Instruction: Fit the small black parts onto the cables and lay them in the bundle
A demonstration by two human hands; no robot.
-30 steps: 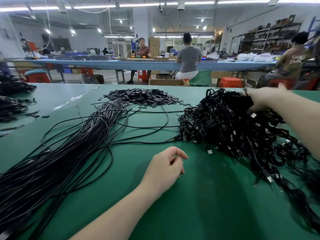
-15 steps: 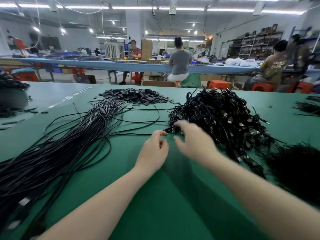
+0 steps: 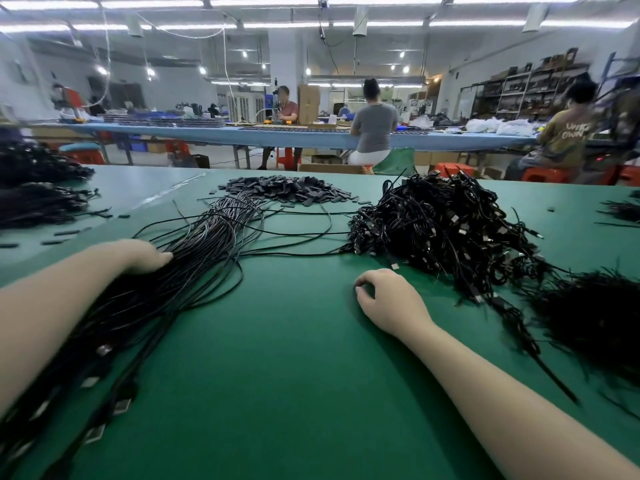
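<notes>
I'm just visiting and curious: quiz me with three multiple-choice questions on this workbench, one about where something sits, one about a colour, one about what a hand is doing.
1. Where is the heap of small black parts?
A. at the far edge of the table, beyond the straight cables
B. under the right hand
C. on the floor

2. What colour is the table?
A. white
B. green
C. red

3. What is the left hand doing?
A. hanging in the air
B. holding a cup
C. resting on the straight cable bundle

Answers: 1 A, the heap lies past the cables' far ends. 2 B, the bare top is green. 3 C, its fingers lie on the cables.
</notes>
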